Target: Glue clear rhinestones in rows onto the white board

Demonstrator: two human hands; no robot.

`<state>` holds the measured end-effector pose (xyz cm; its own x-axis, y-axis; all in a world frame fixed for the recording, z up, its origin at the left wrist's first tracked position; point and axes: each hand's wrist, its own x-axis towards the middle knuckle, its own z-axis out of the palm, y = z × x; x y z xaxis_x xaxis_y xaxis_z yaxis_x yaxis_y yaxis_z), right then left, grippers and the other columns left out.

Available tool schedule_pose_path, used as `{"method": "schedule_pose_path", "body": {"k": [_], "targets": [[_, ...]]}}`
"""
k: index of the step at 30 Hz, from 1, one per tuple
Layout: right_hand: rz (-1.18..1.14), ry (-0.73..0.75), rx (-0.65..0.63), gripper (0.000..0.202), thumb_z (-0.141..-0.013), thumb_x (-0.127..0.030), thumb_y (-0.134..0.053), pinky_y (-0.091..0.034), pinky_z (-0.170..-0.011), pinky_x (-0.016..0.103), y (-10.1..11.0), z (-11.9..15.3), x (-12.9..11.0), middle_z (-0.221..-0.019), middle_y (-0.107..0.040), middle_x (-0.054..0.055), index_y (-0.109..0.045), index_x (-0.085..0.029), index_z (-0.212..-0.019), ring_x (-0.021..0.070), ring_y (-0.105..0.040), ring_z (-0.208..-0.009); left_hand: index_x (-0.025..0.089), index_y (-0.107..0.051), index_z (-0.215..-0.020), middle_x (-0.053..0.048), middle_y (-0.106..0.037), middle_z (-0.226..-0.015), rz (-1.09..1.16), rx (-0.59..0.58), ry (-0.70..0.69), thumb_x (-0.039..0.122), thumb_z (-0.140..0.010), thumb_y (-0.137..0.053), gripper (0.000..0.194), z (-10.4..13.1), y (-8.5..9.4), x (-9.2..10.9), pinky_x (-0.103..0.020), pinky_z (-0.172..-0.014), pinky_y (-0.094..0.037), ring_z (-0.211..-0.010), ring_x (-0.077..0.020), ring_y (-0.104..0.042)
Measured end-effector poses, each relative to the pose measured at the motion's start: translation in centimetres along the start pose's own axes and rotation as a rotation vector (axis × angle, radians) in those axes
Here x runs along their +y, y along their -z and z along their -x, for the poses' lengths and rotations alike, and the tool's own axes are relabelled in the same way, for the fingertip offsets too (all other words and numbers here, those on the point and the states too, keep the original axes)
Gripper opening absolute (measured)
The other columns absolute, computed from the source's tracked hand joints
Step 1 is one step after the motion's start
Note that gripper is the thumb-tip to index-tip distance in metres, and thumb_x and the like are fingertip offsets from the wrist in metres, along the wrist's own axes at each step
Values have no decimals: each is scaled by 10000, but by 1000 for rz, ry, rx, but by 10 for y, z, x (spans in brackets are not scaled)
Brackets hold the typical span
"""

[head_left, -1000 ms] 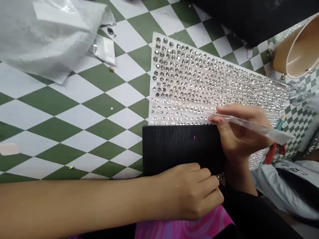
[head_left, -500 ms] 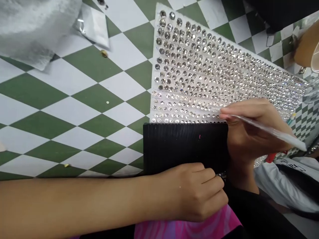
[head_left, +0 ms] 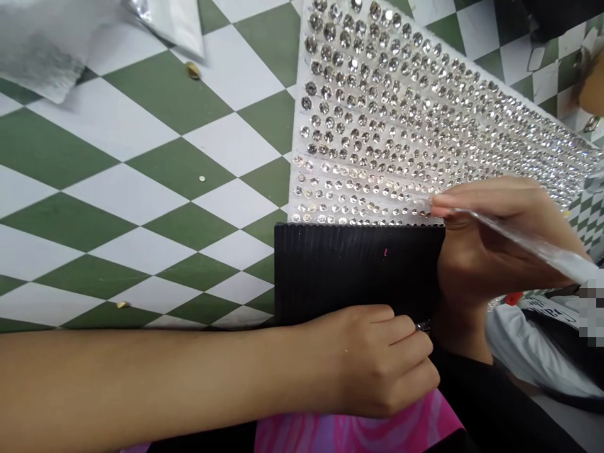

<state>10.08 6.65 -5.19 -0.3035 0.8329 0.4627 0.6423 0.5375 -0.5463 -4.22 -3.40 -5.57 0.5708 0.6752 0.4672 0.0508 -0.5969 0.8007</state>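
A white sheet [head_left: 298,189] carries many rows of clear rhinestones, and a black ribbed board [head_left: 330,270] lies along its near edge. My right hand [head_left: 500,233] is closed, pinching a slim whitish translucent stick [head_left: 528,242] whose thin tip lies over the lower rows of stones. The side of that hand is by the board's right end. My left hand [head_left: 382,362] is closed, knuckles up, at the board's near edge. A small shiny bit [head_left: 423,326] shows by its fingers; what the curled fingers hold is hidden.
A green and white checked tabletop [head_left: 141,182] lies under everything. Clear plastic bags [head_left: 42,50] sit at the upper left, near a small gold bit [head_left: 192,70] and a white dot [head_left: 202,178]. Another person's light sleeve [head_left: 514,340] shows at right, a brown container [head_left: 592,88] beyond.
The view has shifted slightly, so the sheet looks larger and the bags sit higher. Both hands keep nearly the same poses beside the board, with the stick still pinched in my right hand.
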Motion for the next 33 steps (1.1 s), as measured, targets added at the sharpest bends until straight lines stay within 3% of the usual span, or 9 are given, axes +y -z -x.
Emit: {"method": "schedule_pose_path", "body": {"k": [6, 13, 17, 22, 33], "targets": [[8, 57, -64, 217, -655, 39, -620, -462, -487, 234, 1, -1, 4, -615, -675, -26, -665, -174, -655, 114, -637, -565, 143, -587, -735, 5, -499, -650, 11, 21, 0, 131, -843, -569, 111, 1, -1, 1, -267, -518, -281, -585, -129, -412], [-15, 85, 98, 184, -769, -35, -595, -458, -509, 252, -1, -3, 1, -590, -642, -18, -637, -165, -645, 112, -624, -578, 146, -598, -724, 4, -506, -645, -11, 21, -9, 107, -854, -539, 149, -1, 3, 0, -271, -504, -304, -581, -127, -417], [-2, 121, 16, 168, -774, -44, -604, -482, -540, 267, 0, -8, -3, -605, -640, -22, -634, -177, -675, 118, -626, -600, 149, -609, -704, -6, -514, -635, -17, 48, 2, 96, -876, -480, 221, -1, 2, -1, -277, -497, -314, -574, -128, -421], [50, -6, -65, 178, -781, -32, -615, -497, -619, 291, -5, -9, -11, -653, -662, -5, -647, -191, -709, 127, -617, -660, 144, -612, -702, 5, -510, -620, -10, 54, -10, 102, -874, -495, 212, -2, 2, -1, -268, -489, -323, -557, -124, -438], [98, -24, -66, 205, -779, -17, -596, -452, -562, 275, -6, -9, -15, -626, -637, 5, -648, -200, -706, 135, -606, -625, 152, -569, -675, 10, -483, -608, -15, 64, -8, 97, -879, -477, 230, -2, 1, 0, -268, -487, -311, -549, -123, -430]]}}
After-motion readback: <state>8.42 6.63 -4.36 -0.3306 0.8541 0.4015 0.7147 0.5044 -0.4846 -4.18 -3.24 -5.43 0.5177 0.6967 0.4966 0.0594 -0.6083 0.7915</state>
